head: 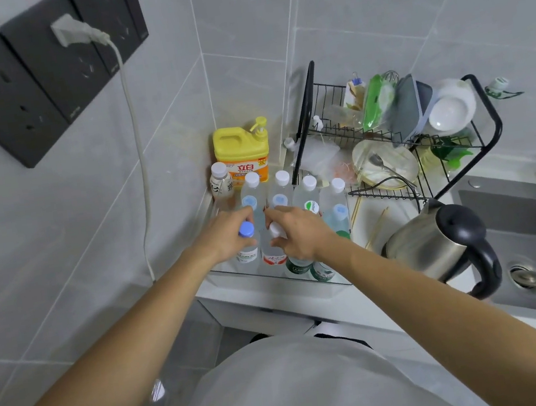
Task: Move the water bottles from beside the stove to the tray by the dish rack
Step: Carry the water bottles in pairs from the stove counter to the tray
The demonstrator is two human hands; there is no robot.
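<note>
With my left hand (226,234) clamped on the blue-capped bottle (247,240) and right hand (298,229) on the white-capped bottle (274,243), crowding at the clear tray's (270,276) front edge could topple neighbours.

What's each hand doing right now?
Left hand: closed on the blue-capped bottle.
Right hand: closed on the white-capped bottle.

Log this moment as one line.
left hand: on blue-capped bottle | right hand: on white-capped bottle | both at tray
</note>
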